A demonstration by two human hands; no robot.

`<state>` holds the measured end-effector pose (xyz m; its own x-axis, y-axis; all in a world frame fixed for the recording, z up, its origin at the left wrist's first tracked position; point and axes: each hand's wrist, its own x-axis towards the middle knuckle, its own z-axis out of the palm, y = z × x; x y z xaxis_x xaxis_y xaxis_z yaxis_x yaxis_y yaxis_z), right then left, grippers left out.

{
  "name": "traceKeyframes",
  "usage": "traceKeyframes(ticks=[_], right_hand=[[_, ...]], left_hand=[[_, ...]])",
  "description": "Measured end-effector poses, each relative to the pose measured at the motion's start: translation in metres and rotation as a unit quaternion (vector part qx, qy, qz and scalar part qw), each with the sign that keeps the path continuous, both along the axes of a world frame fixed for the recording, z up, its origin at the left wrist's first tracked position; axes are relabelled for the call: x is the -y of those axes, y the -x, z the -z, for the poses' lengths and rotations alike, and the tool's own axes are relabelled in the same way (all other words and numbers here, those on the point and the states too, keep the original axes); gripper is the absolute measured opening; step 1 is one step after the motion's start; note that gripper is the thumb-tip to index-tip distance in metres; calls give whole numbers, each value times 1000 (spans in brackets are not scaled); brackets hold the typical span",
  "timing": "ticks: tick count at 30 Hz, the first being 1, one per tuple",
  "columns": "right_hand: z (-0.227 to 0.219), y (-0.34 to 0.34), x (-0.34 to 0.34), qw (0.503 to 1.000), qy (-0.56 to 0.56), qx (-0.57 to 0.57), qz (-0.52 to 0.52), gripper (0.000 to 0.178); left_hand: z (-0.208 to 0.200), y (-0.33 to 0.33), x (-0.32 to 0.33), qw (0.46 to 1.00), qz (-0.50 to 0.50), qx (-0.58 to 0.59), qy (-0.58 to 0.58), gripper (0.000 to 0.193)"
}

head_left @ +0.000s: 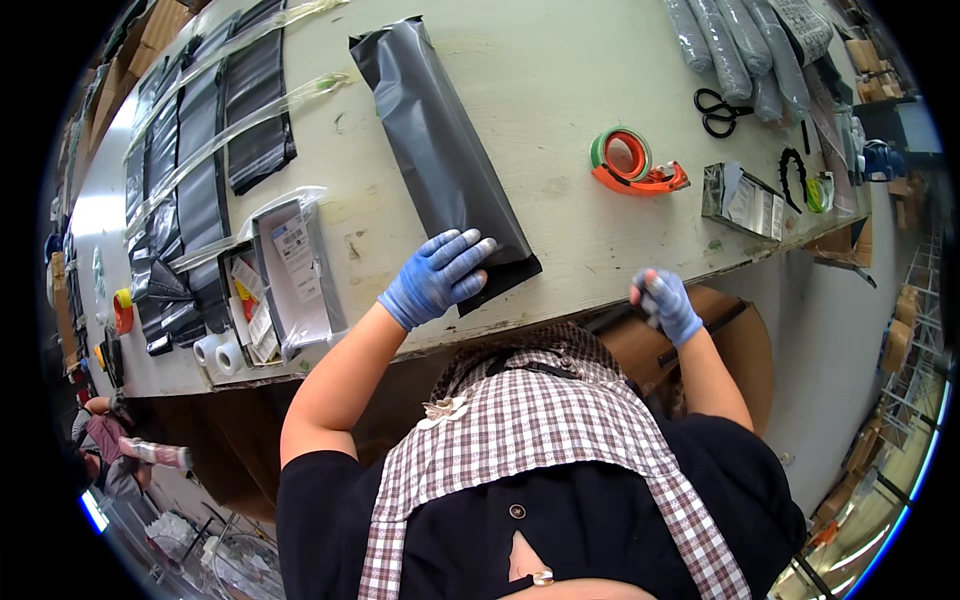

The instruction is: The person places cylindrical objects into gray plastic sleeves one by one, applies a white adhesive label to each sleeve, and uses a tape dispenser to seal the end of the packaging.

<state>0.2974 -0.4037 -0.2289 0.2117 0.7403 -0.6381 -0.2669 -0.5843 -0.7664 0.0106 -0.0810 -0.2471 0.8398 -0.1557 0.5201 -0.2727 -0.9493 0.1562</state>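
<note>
Head view: we see one grey bag [445, 150] on the counter [540, 90], our left hand [435, 278] laid open across its near end, seemingly to steady it without gripping. Right of the bag, our right hand [665, 303] curls loosely, and whether it holds anything we cannot tell; one orange tape dispenser [637, 184] and one pair of scissors [735, 112] on that side seem placed within reach, with two white rolls [230, 358] left of the bag.

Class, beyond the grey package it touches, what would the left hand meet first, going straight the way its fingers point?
Past the grey package, likely the orange tape dispenser; height and exact line are unclear.
</note>
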Motion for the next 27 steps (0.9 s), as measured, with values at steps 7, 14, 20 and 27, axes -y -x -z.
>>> traceKeyframes(ticks=[7, 14, 20, 27], right_hand=[[-54, 18, 41, 745, 164, 624, -168, 44], [22, 42, -140, 557, -384, 705, -215, 41], [45, 52, -183, 506, -558, 593, -285, 24], [15, 91, -140, 764, -455, 417, -187, 14]], left_hand=[[12, 17, 3, 999, -9, -7, -32, 28], [10, 14, -3, 1000, 25, -19, 1, 25], [10, 27, 7, 998, -24, -27, 48, 21], [-7, 42, 58, 950, -73, 24, 302, 48]])
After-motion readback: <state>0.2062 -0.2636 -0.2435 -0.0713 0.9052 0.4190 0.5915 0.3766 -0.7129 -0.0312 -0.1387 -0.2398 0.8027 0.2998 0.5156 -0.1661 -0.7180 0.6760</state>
